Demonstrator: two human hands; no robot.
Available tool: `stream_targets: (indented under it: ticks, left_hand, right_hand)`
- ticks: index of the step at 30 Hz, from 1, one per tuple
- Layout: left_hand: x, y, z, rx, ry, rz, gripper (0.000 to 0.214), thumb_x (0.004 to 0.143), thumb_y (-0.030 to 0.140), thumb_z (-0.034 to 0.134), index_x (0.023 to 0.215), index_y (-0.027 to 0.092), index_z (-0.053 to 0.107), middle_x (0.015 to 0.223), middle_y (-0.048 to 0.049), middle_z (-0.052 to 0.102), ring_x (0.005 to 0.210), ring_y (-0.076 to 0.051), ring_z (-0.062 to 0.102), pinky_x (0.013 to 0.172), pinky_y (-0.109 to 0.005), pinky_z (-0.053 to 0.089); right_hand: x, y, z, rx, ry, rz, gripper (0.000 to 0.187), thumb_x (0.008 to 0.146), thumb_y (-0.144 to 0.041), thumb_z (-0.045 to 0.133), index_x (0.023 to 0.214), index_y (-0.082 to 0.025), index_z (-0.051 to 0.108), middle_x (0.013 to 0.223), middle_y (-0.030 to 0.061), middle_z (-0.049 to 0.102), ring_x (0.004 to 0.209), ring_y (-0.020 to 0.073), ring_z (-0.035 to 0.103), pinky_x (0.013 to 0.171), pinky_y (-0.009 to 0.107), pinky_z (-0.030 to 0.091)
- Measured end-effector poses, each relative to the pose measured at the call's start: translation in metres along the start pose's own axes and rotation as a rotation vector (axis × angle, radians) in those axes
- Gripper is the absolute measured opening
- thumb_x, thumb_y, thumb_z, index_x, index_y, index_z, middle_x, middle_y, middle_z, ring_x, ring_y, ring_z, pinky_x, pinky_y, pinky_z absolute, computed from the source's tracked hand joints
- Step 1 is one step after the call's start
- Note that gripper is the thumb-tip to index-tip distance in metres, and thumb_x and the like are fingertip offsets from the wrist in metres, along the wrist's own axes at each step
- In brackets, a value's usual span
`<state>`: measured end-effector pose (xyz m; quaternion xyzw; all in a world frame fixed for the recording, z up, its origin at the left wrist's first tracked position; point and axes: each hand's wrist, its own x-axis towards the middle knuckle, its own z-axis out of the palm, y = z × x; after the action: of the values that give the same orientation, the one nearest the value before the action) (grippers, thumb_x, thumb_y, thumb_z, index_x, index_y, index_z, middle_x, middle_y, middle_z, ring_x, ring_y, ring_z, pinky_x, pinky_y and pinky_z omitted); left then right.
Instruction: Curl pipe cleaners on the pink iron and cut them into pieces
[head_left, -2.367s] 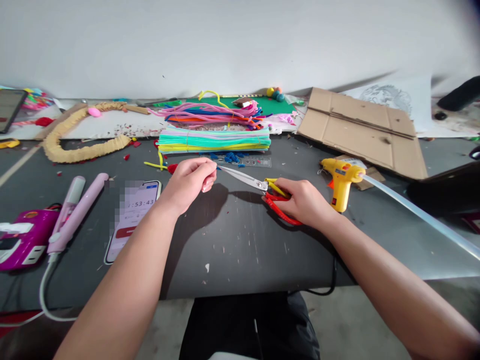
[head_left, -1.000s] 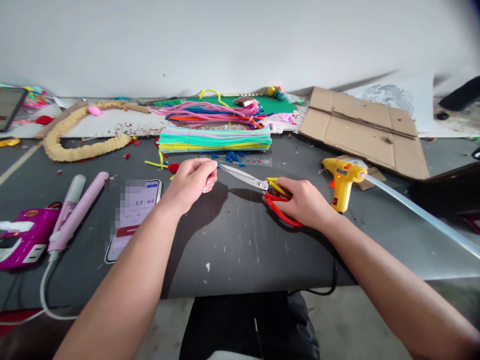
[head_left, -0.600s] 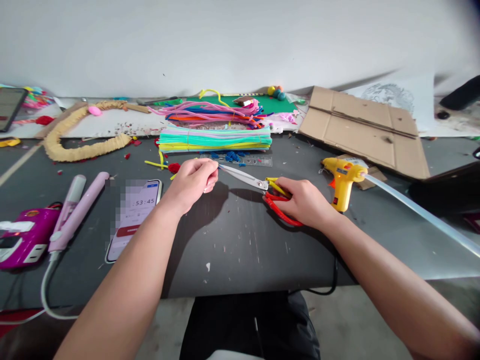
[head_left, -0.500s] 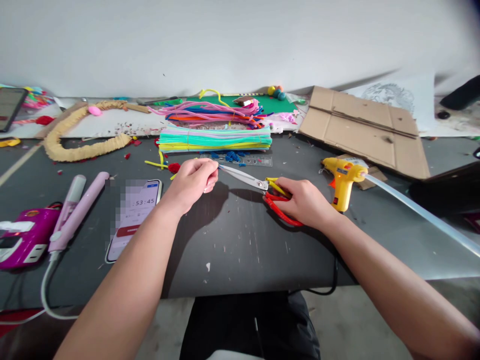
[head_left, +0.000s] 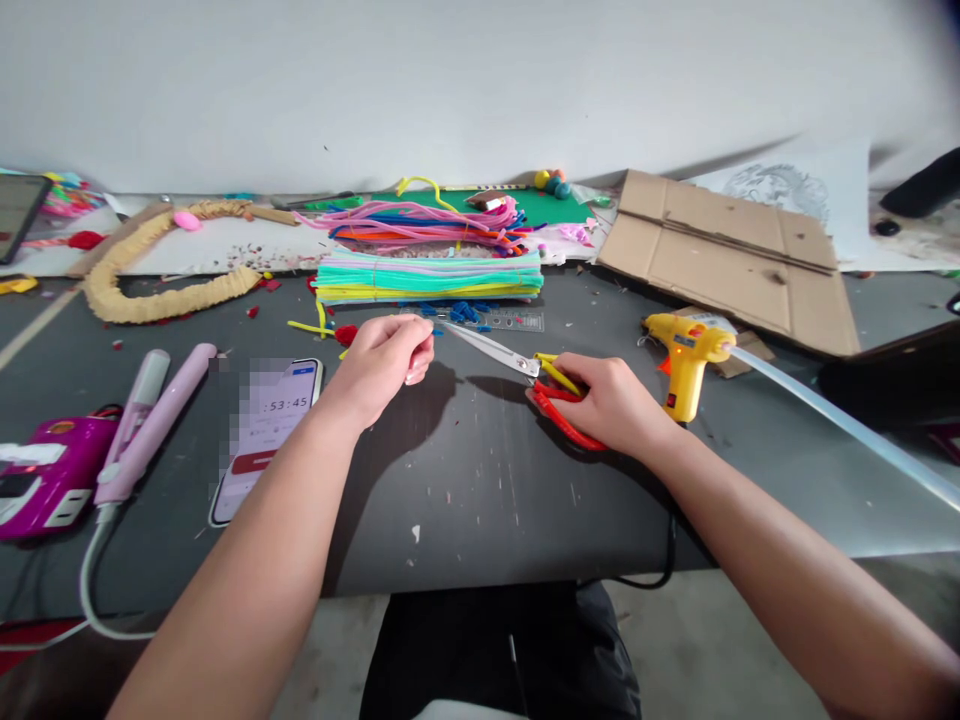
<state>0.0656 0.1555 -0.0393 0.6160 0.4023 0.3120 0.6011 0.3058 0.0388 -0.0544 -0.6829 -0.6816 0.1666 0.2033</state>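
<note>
My right hand (head_left: pixel 611 400) is closed around the red and yellow handles of a pair of scissors (head_left: pixel 491 347). Their blades point left and lie almost together, tips just short of the other hand's fingertips. My left hand (head_left: pixel 390 360) is pinched closed; whatever sits between thumb and finger is too small to make out. Beyond the blades, several short blue fuzzy pieces (head_left: pixel 466 313) lie on a clear plastic ruler (head_left: pixel 521 321). A red fuzzy piece (head_left: pixel 346 335) shows behind my left hand.
Bundled pipe cleaners (head_left: pixel 427 277) lie behind the hands. At right are a yellow glue gun (head_left: pixel 686 350) with a long glue stick and folded cardboard (head_left: pixel 727 255). On the left are a phone (head_left: pixel 289 410), a pink hair straightener (head_left: pixel 161 420), a purple power strip (head_left: pixel 64 470) and a curved beige crepe-covered form (head_left: pixel 172 305).
The scissors' tips have drawn slightly away from my left fingertips, and the blades have tilted a little. Both hands stay in nearly the same place.
</note>
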Motion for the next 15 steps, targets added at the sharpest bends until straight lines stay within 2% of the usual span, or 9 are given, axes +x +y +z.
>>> stream_targets:
  ticks: [7,15]
  left_hand:
    - [0.0006,-0.0027,-0.0003,-0.012,0.043,0.021,0.035,0.085,0.029,0.054,0.055,0.019,0.039,0.05,0.0027,0.035,0.044,-0.007,0.035,0.043,-0.023,0.027]
    - [-0.0001,-0.0011,-0.0003,-0.01,0.03,0.013,0.033,0.086,0.03,0.055,0.058,0.019,0.041,0.051,0.0028,0.034,0.044,-0.007,0.034,0.042,-0.023,0.027]
  right_hand:
    - [-0.0019,-0.0016,0.0015,0.001,0.029,-0.016,0.033,0.08,-0.04,0.06,0.067,-0.021,0.035,0.057,-0.0044,0.04,0.057,0.0117,0.027,0.055,0.026,0.023]
    - [-0.0009,-0.0029,0.0013,-0.017,0.01,-0.009,0.032,0.079,-0.042,0.06,0.067,-0.021,0.039,0.057,-0.0039,0.041,0.057,0.012,0.026,0.055,0.027,0.022]
